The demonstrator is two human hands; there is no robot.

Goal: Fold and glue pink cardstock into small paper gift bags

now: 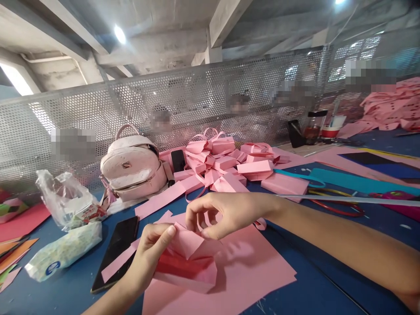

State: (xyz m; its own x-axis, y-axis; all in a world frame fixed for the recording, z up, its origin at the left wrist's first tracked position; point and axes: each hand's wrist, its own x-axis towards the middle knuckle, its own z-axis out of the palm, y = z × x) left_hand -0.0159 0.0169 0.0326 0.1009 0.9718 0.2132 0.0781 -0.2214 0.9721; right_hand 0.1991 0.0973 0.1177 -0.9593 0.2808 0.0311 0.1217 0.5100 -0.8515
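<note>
Room: blue tabletop (305, 299) shows past R edge of pink sheet (256, 280), btm R of frame; on L, blk phone (120, 238) sits near L wrist. Pink paper box (188, 284), btm ctr, over sheet: part-folded, flap up, inside deeper red-pink. L hand (152, 243) pinches flap btwn thumb & index; R hand (223, 214) fingers curled at flap, can't tell if pinching. Counts: 1 phone there, 1 backpack (131, 164) upper L of ctr, 1 pile of pink boxes (226, 162) mid-frame, overlapping, no sure no.
</note>
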